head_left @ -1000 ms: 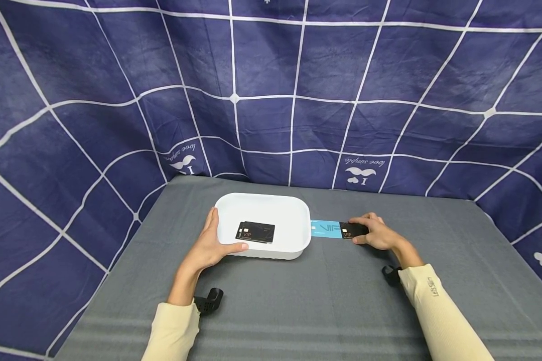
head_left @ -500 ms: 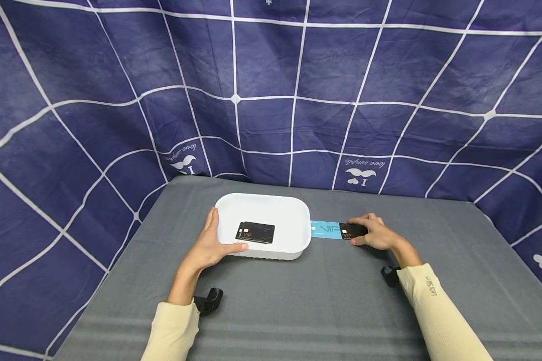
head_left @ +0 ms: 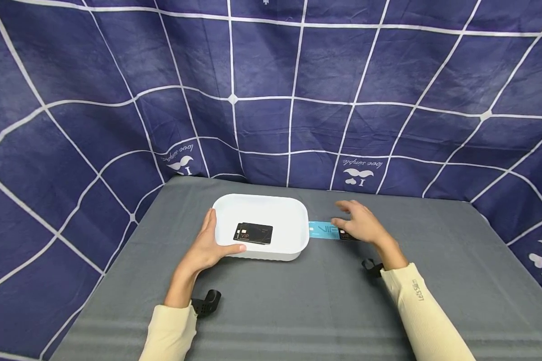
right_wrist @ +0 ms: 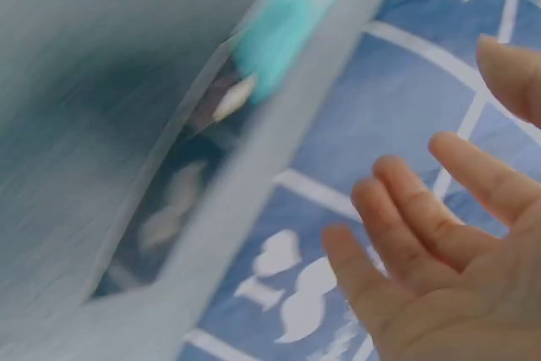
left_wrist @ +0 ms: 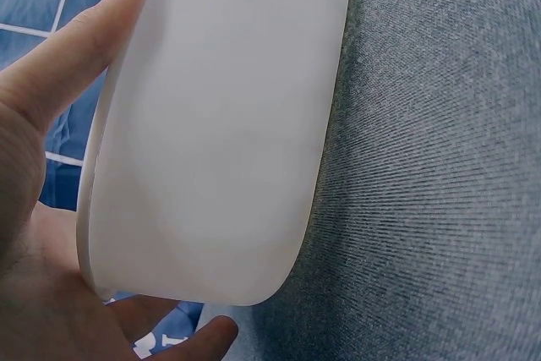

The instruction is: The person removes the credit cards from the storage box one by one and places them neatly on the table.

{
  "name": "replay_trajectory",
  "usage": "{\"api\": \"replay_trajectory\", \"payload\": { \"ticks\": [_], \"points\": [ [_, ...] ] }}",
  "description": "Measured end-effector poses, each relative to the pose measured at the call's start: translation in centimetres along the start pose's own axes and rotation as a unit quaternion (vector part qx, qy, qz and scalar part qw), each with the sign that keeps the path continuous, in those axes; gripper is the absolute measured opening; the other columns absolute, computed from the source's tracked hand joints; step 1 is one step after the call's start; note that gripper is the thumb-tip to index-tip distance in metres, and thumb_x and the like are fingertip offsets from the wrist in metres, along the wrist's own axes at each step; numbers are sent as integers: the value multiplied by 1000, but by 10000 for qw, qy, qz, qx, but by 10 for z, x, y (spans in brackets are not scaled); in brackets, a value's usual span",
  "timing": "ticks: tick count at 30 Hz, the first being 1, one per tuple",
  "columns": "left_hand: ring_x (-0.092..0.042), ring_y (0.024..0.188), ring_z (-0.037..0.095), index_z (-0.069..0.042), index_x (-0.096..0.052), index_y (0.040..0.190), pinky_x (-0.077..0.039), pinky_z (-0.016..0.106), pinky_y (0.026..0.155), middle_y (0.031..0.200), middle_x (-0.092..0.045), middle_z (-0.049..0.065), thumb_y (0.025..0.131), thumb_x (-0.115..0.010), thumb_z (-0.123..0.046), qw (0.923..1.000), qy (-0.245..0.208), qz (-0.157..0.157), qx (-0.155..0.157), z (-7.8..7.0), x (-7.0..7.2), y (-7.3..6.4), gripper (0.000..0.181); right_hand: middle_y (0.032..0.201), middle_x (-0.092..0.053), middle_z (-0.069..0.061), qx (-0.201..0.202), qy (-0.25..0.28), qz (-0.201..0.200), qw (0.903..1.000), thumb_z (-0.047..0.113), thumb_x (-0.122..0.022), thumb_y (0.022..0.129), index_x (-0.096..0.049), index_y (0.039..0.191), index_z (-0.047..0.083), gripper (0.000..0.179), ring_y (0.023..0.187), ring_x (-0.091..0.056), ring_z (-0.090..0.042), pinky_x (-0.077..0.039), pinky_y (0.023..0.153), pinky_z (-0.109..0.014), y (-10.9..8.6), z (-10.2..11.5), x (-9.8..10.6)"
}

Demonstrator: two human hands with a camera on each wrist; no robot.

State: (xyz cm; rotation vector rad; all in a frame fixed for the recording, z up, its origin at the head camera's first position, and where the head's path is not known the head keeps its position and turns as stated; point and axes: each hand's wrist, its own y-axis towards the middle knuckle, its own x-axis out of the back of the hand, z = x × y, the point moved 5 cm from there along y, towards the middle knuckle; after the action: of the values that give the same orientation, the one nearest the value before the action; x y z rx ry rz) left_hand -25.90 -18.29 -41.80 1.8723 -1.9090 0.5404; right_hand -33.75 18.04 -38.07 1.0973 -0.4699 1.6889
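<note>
A white plastic box point(head_left: 271, 254) with rounded corners stands on the grey cloth, black VIP cards point(head_left: 255, 233) lying overlapped inside it. My left hand point(head_left: 203, 252) grips its left end, thumb along the front rim. In the left wrist view the thumb presses near the rim of the box point(left_wrist: 203, 124). Right of the box lie a light blue VIP card point(head_left: 321, 229) and a black VIP card point(head_left: 345, 235), end to end. My right hand point(head_left: 360, 223), fingers spread and holding nothing, hovers over them and partly covers the black one. The right wrist view shows the black card point(right_wrist: 169, 200) blurred.
A grey cloth point(head_left: 280, 311) covers the table. Behind it and along the sides hangs a dark blue curtain point(head_left: 262, 120) with white grid lines. A black camera mount point(head_left: 206, 303) sits on my left wrist.
My right hand has let go of the black card, lifted and moved left over the cards. The left hand stays on the box, and the cards lie as before.
</note>
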Motion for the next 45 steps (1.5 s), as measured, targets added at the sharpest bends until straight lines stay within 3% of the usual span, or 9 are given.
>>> {"api": "replay_trajectory", "payload": {
  "ticks": [6,11,17,31,39,45],
  "points": [
    [2,148,32,3,7,155,-9,49,117,162,7,21,71,-90,-34,9999,-20,116,-8,-1,-5,0,133,111,-66,-17,632,752,-354,9945,10,-68,92,-63,122,-6,35,98,-63,-32,-50,87,-48,7,48,-6],
    [2,148,32,4,6,155,-8,48,118,162,7,21,71,-90,-33,9999,-64,92,-75,-2,-6,1,132,116,-65,-19,1079,1009,-218,9888,13,-65,95,-63,124,-6,34,106,-61,-33,-48,91,-51,15,82,-18],
    [1,148,32,5,4,154,-9,47,118,162,6,21,71,-90,-31,9997,-111,33,-194,-3,-6,3,131,122,-63,-16,1253,978,-27,9873,19,-67,95,-62,127,-4,39,111,-58,-32,-47,91,-51,27,108,-44],
    [0,148,34,6,5,154,-10,48,117,162,6,22,70,-90,-33,9997,-69,45,-229,-2,-4,4,133,133,-58,-17,995,1073,167,9891,21,-74,88,-58,130,-5,52,128,-50,-30,-37,107,-42,54,129,-92],
    [0,148,33,5,6,154,-10,49,117,163,8,20,70,-90,-37,10000,78,7,-18,4,3,-3,134,132,-58,-18,804,1287,261,9881,24,-75,87,-59,129,-7,54,126,-52,-31,-39,105,-43,65,131,-121],
    [-1,148,35,6,5,154,-11,50,117,162,7,22,70,-90,-36,10000,9,21,-77,1,2,-2,133,132,-58,-18,667,1147,433,9902,30,-76,86,-58,130,-6,59,127,-51,-31,-39,105,-44,65,125,-129]
  ]
}}
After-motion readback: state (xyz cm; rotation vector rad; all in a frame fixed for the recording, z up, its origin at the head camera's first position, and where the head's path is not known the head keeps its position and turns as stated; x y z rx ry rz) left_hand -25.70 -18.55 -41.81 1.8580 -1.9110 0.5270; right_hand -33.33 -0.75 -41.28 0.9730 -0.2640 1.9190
